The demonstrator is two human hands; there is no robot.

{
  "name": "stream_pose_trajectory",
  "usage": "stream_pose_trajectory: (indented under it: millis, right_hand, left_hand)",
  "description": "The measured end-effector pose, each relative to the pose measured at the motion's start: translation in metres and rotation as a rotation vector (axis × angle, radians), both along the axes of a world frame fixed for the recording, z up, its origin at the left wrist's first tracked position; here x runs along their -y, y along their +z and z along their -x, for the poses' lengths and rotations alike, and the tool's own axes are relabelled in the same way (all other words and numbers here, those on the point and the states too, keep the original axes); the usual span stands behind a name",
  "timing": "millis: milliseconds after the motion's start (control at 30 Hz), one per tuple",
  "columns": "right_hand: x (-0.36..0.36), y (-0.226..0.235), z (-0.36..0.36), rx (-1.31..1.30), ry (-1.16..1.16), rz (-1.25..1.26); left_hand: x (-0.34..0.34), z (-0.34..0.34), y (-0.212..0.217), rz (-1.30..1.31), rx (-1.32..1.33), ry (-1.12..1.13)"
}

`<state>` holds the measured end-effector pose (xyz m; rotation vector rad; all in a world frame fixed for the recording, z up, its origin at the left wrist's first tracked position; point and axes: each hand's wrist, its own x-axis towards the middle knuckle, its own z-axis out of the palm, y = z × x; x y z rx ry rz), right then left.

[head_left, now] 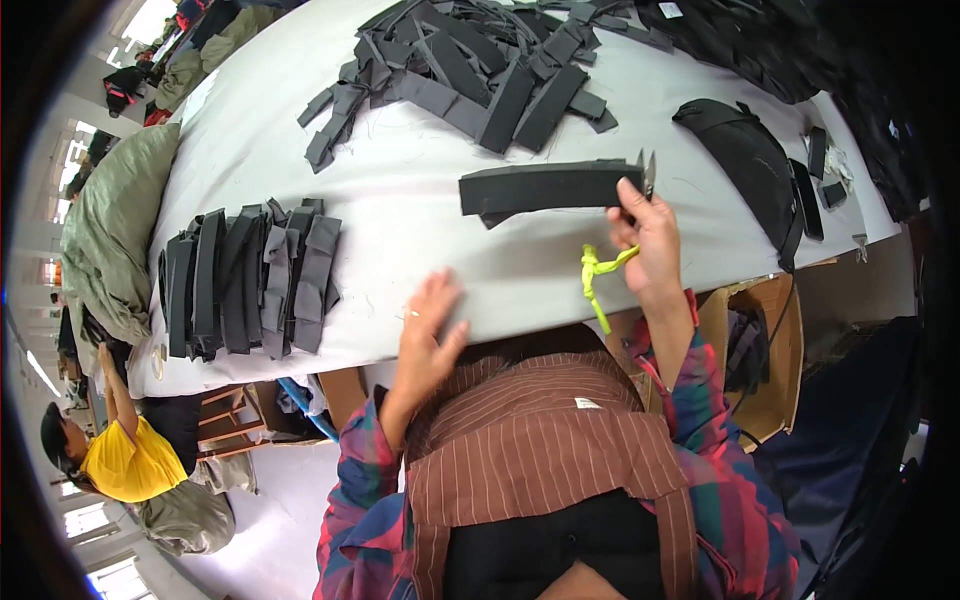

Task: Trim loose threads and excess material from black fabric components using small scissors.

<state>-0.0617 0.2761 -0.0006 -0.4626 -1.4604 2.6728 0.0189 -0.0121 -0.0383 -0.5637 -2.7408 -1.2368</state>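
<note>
The right hand [648, 245] pinches a long, flat, dark grey cloth strip [550, 188] and small silver scissors [650, 176] in its fingers, above the white, cloth-covered tabletop [400, 215]. The left hand's [428, 325] fingers are loosely spread.

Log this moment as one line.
right hand: holding black fabric strip, metal snips | left hand: empty, near table edge | table left: strip row | far side: strip heap

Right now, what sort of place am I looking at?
Probably a sewing workshop: a heap of dark fabric strips lies on a white-covered table, a row of strips lies at left, and the right hand holds metal-bladed snips.
</note>
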Motion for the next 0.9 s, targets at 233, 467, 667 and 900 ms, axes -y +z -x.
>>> stream_pose_trajectory:
  millis: [233, 467, 667, 900]
  right_hand:
    - [0.046, -0.006, -0.025, 0.065, 0.235, 0.214]
    - [0.085, 0.005, -0.058, 0.126, 0.506, 0.328]
    - [0.086, 0.01, -0.062, 0.13, 0.656, 0.206]
    - [0.075, 0.025, -0.053, -0.341, 0.437, -0.659]
  left_hand:
    - [-0.038, 0.006, 0.017, -0.784, 0.512, -0.126]
    - [-0.054, 0.028, 0.031, -1.137, 0.407, -0.133]
    - [-0.049, 0.026, 0.033, -1.431, 0.395, 0.136]
    - [-0.016, 0.025, 0.049, -1.311, 0.53, 0.221]
